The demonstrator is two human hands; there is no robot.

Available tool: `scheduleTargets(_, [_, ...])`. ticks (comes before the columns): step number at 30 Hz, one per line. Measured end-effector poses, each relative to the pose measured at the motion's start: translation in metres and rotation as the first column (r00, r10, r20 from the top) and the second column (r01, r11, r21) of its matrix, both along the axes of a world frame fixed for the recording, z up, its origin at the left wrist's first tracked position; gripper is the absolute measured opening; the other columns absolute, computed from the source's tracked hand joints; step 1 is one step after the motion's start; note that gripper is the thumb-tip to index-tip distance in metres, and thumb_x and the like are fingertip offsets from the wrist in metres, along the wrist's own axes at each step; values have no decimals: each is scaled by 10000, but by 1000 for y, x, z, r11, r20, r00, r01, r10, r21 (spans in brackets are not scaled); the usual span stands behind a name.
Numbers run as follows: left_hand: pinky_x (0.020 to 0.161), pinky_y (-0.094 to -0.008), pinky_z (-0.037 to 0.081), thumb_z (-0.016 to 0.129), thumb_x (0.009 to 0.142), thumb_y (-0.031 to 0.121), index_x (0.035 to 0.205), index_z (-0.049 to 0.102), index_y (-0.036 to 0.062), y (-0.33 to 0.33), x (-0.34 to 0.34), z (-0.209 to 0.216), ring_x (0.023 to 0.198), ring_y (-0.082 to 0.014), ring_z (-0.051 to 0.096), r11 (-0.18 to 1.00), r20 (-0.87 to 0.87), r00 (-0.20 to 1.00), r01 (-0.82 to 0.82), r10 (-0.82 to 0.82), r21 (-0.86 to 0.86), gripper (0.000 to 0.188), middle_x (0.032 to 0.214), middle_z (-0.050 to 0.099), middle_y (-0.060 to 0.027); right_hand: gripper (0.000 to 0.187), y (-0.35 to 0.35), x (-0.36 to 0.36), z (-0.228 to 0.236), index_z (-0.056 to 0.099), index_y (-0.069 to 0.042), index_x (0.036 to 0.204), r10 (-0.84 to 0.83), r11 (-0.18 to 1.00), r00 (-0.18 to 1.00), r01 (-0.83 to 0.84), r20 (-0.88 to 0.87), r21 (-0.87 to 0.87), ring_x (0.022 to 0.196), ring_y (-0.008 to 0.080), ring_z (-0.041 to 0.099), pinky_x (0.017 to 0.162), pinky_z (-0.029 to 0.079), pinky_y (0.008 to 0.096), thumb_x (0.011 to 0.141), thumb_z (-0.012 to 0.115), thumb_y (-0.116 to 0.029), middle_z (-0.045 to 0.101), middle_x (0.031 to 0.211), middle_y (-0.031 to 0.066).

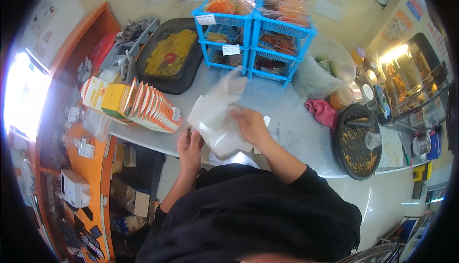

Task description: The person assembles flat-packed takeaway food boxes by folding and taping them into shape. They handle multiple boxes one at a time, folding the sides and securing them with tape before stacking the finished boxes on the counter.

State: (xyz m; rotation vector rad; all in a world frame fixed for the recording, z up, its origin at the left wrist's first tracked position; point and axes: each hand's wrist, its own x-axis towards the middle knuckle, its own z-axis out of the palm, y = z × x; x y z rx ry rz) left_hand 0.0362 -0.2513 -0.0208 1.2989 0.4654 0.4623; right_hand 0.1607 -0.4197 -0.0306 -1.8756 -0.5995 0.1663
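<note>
A thin white sheet (217,124), either paper or plastic, hangs between my hands over the near edge of the metal counter, its upper part blurred by motion. My left hand (190,143) is closed on its lower left edge. On the other side, my right hand (251,125) pinches it with the fingertips. White card flaps (267,120) show around the sheet, as of an opened box lying beneath; the sheet hides most of it. Left of my hands stands a row of folded orange-and-white cartons (152,107).
Blue stacked baskets (229,21) with bagged food stand at the back. A black tray of yellow food (169,52) lies back left. To the right are a translucent bucket (315,83), a dark red cloth (322,114), a round black pan with crumbs (358,155) and a lit glass display case (411,81).
</note>
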Motion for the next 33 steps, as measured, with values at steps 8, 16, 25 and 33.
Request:
scheduleTargets(8, [967,-352,487,660,938,135,1304,466,16,-6,10,-3,1162,-182,559,821,-40,821,565,-569,-82,431,1248,539,-105,250,-8,-20,35,691,-73,1010,-199,980,937,196,289,39,961,272,680,765,522,350,767,721,-21,689,1112,116])
scheduleTargets(16, [923,-298,466,606,969,65,1253,503,-12,-9,50,-3,1105,-146,547,974,34,981,194,-191,-117,312,1186,584,-82,287,6,-23,33,670,-90,915,42,999,791,-17,610,-48,1021,266,655,853,459,393,665,796,-27,695,1098,56])
scheduleTargets(25, [903,-373,493,660,933,155,1200,564,-16,22,42,-44,1079,-192,575,633,-100,959,251,-264,733,331,1117,630,-104,242,24,5,20,624,-76,847,-137,991,851,124,506,60,1060,298,658,883,444,403,669,773,-7,680,1128,107])
scheduleTargets(33, [885,-375,494,677,917,172,1169,592,5,42,31,-36,1042,-208,591,768,-138,944,325,-300,551,314,1083,641,-105,225,32,10,17,648,-37,858,-120,991,885,84,449,101,1102,358,640,889,470,428,684,780,14,673,1121,146])
